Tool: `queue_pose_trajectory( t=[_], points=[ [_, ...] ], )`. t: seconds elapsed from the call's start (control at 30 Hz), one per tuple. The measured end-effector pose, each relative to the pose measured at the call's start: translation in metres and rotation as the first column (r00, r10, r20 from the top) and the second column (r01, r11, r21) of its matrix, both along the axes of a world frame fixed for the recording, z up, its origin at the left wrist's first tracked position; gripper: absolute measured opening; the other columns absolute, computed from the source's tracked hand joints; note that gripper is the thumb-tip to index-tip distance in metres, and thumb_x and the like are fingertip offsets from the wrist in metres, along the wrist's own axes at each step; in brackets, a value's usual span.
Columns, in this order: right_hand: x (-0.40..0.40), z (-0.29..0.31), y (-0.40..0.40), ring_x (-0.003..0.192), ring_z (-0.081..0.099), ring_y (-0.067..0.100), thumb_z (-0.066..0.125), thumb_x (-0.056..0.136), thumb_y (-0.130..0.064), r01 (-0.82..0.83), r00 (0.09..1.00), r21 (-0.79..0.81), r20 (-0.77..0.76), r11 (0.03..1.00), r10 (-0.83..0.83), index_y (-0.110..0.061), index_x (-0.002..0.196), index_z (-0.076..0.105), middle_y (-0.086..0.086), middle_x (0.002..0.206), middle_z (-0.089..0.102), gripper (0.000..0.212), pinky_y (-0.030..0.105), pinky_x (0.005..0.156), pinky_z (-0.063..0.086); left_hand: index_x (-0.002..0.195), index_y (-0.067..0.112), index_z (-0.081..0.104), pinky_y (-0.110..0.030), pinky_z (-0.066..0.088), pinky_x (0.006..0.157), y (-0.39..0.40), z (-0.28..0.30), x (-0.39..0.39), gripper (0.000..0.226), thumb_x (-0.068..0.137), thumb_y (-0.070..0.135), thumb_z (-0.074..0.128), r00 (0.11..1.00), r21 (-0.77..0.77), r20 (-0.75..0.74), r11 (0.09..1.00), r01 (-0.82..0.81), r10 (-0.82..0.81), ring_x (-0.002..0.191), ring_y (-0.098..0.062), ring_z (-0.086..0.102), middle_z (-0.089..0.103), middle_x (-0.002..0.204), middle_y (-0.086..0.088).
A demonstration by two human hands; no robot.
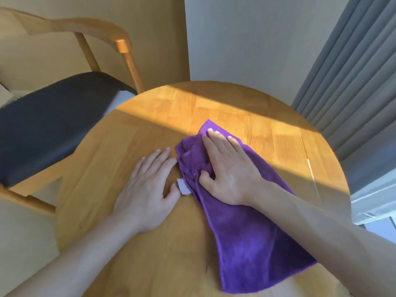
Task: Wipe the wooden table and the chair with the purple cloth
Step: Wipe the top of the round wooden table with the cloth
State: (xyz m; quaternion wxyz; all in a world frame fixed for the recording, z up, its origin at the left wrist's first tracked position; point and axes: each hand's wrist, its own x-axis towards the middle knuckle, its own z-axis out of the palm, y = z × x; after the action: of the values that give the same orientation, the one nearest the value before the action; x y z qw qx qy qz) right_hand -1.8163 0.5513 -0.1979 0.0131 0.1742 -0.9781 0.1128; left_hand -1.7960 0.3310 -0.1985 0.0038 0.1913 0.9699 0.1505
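1. sunlight falls in a slanted band across the far half of the round wooden table (132,146), while the near half sits in shade.
2. behind the table stands a pale grey wall (246,39), and grey curtains (353,71) hang in folds along the right side.
3. the chair (120,42) stands to the left of the table, with a curved wooden backrest, wooden legs and a dark seat cushion; part of the seat is tucked close to the table's left edge.
4. the purple cloth (246,232) lies on the table, right of centre, running from the near edge up toward the sunlit band; it is bunched and wrinkled at its far end and flatter nearer the person.
5. a small white tag (183,187) sticks out from the cloth's left edge.
6. the right hand (227,168) lies flat on the bunched far end of the cloth, fingers straight and spread, palm pressing down; it grips nothing.
7. the left hand (147,189) rests palm-down on bare wood just beside the cloth's left edge, fingers straight and loosely spread, holding nothing. its thumb tip lies right by the white tag, though actual contact cannot be told.
8. both forearms are bare and reach in from the bottom of the view.
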Motion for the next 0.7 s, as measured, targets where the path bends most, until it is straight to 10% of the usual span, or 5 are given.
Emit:
queue_pose_trajectory(
  t=[0.3,0.7],
  points=[
    [-0.031,-0.002,0.043,0.156,0.004,0.021,0.026,0.079,-0.06,0.257,0.963,0.02,0.082,0.966,-0.257,-0.033,0.156,0.026,-0.003,0.17,0.013,0.081,0.056,0.124,0.001,0.156,0.035,0.024,-0.03,0.001,0.125,0.002,-0.015,-0.01,0.06,0.098,0.042,0.036,0.999,0.021,-0.025,1.0,0.023,-0.022,0.152,-0.003,0.0,0.009,0.168,0.011],
    [0.038,0.001,0.029,0.156,0.003,0.01,0.024,0.085,-0.057,-0.009,0.998,0.037,0.061,0.999,0.007,-0.039,0.159,0.022,-0.013,0.169,0.009,0.077,0.045,0.125,0.006,0.15,0.042,0.034,-0.045,0.007,0.125,0.0,-0.013,-0.005,0.06,0.091,0.054,0.034,0.998,0.056,-0.038,0.997,-0.047,0.05,0.153,-0.011,0.01,0.021,0.164,0.018]
  ],
)
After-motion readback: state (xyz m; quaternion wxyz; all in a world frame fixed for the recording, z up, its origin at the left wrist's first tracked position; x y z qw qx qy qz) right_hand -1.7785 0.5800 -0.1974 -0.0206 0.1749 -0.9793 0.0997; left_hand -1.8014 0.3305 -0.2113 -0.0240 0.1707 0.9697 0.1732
